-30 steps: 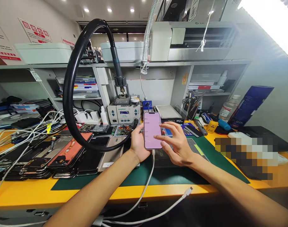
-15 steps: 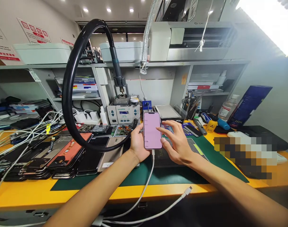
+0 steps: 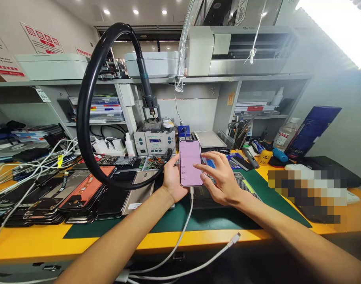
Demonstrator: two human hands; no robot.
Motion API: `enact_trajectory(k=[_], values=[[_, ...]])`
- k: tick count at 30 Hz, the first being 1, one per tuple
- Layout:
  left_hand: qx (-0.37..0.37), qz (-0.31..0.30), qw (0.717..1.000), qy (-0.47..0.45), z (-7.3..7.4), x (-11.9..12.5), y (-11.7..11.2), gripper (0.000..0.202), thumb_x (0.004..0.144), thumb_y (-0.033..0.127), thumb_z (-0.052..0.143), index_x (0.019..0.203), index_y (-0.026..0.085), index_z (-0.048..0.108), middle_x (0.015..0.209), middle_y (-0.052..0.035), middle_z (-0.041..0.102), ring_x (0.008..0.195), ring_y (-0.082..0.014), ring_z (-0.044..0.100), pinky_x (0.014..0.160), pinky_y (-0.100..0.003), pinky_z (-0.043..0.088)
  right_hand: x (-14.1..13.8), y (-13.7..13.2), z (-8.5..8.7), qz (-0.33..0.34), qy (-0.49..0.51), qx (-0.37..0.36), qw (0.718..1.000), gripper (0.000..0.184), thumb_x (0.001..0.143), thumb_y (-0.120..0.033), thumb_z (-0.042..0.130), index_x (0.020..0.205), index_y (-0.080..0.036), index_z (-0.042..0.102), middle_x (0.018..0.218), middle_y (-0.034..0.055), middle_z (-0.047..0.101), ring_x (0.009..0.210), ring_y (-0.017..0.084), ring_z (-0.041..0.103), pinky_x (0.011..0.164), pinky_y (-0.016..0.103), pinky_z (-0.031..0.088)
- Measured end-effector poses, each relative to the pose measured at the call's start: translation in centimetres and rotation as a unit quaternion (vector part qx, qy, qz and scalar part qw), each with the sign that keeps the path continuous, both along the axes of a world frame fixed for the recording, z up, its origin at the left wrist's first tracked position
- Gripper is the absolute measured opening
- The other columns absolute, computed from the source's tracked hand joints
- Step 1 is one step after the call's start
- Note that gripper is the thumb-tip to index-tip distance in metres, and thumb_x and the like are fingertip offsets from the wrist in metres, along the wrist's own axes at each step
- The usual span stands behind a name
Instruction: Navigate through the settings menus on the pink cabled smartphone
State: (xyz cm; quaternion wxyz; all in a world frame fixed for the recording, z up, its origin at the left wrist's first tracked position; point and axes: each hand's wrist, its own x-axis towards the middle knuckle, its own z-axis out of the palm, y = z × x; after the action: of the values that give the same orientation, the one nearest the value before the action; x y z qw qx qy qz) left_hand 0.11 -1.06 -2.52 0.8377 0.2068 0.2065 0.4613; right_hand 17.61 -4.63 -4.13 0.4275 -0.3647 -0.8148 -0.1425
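Observation:
Upright in my left hand (image 3: 172, 179) is a smartphone (image 3: 191, 162) with a lit pinkish screen that shows a few lines of small text. The palm and fingers lie behind the phone, partly hidden by it. A white charging cable (image 3: 188, 221) is plugged into its bottom end and hangs down over the bench edge. My right hand (image 3: 220, 177) is at the phone's right side, fingers apart and bent, holding nothing. Its index fingertip is over the screen; whether it touches the glass I cannot tell.
A hot-air station (image 3: 154, 142) with a thick black hose (image 3: 87, 98) stands behind. Stacked phone parts (image 3: 76, 193) cover the left bench. A green mat (image 3: 227, 219) lies beneath my hands. Loose white cable plugs (image 3: 235, 238) hang in front. Bottles (image 3: 287, 134) and tools stand right.
My right index finger has moved slightly down and left over the screen. The text on the phone screen has changed. My left hand holds the phone in the same place.

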Motion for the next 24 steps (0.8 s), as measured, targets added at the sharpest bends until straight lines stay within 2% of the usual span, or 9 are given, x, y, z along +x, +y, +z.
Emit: enact_trajectory(k=[5, 9, 13, 24], values=[[-0.002, -0.003, 1.000, 0.001, 0.04, -0.05, -0.02, 0.050, 0.100, 0.045, 0.044, 0.115, 0.008, 0.073, 0.099, -0.0176, 0.077, 0.090, -0.0303, 0.074, 0.084, -0.042, 0.057, -0.02, -0.14, 0.09, 0.011, 0.005, 0.012, 1.000, 0.031, 0.094, -0.022, 0.055, 0.121, -0.025, 0.072, 0.134, 0.0138, 0.059, 0.125, 0.033, 0.053, 0.104, 0.059, 0.047], [0.021, -0.029, 0.999, -0.019, 0.23, -0.11, -0.15, 0.054, 0.101, 0.044, 0.040, 0.122, 0.006, 0.071, 0.105, -0.0196, 0.076, 0.095, -0.0327, 0.074, 0.085, -0.044, 0.057, -0.05, -0.27, 0.11, 0.040, 0.004, 0.028, 0.999, 0.031, 0.093, -0.020, 0.057, 0.119, -0.024, 0.072, 0.133, 0.0141, 0.059, 0.126, 0.033, 0.052, 0.103, 0.059, 0.048], [0.016, -0.027, 0.999, -0.016, 0.28, -0.15, -0.23, 0.054, 0.100, 0.044, 0.041, 0.124, 0.006, 0.070, 0.107, -0.0202, 0.076, 0.097, -0.0340, 0.074, 0.086, -0.045, 0.057, -0.11, -0.25, 0.05, 0.037, 0.008, 0.019, 0.999, 0.032, 0.092, -0.021, 0.056, 0.120, -0.026, 0.072, 0.133, 0.0132, 0.059, 0.125, 0.033, 0.053, 0.102, 0.059, 0.049], [-0.003, -0.004, 1.000, 0.003, 0.08, -0.05, -0.07, 0.048, 0.100, 0.046, 0.045, 0.110, 0.008, 0.074, 0.103, -0.0184, 0.076, 0.097, -0.0322, 0.074, 0.088, -0.043, 0.057, -0.09, -0.21, 0.07, 0.019, 0.004, 0.017, 1.000, 0.032, 0.093, -0.021, 0.056, 0.122, -0.025, 0.071, 0.134, 0.0140, 0.058, 0.126, 0.033, 0.052, 0.104, 0.059, 0.047]])
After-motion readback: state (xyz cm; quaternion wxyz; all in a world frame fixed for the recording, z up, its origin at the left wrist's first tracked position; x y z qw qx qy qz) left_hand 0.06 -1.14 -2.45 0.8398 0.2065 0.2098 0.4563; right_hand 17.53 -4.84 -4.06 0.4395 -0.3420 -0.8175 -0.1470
